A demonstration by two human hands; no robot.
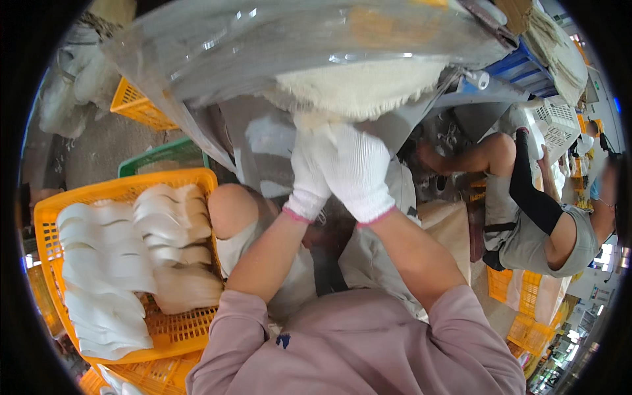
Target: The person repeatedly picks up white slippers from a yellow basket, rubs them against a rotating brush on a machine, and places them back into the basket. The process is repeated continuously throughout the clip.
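Note:
My left hand [309,164] and my right hand [359,168] are pressed together in front of me, both in white knit gloves with pink cuffs. Their fingers are closed and reach up to the lower edge of a cream, frayed cloth buffing wheel [368,89]. Whatever they grip is hidden behind the gloves and blurred, so I cannot name it. Grey, plastic-covered sheeting [250,49] hangs over the wheel like a hood. By my left knee, an orange plastic basket [125,181] holds several rows of white, curved, glossy pieces [105,263].
A green basket [164,158] and another orange crate [138,105] stand beyond the full basket. To my right sits a co-worker [546,210] with a black sleeve, near a white basket [558,128]. Further orange crates [520,289] lie low on that side.

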